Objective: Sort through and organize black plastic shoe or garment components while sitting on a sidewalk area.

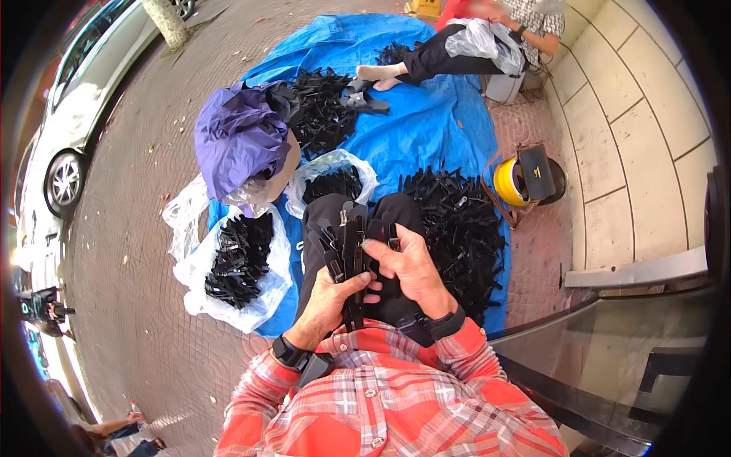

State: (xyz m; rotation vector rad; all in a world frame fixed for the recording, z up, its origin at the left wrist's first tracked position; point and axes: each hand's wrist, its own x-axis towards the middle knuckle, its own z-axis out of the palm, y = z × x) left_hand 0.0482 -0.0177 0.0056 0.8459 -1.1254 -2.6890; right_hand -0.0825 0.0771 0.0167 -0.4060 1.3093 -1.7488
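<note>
Above my lap, my left hand is closed round a bunch of narrow black strips with small shiny parts; their exact kind is hard to make out. The strips stand roughly upright, fanning out at the top. My right hand is closed on one black strip, held between thumb and forefinger. Its thumb tip reaches the edge of the bunch. Dark trousers lie directly behind both hands, so the black pieces partly blend into them.
A blue tarp bears a heap of black strips at right and another pile farther off. Plastic bags of strips and a purple cloth bundle lie left. Another person's legs stretch onto the tarp; a yellow bucket stands right.
</note>
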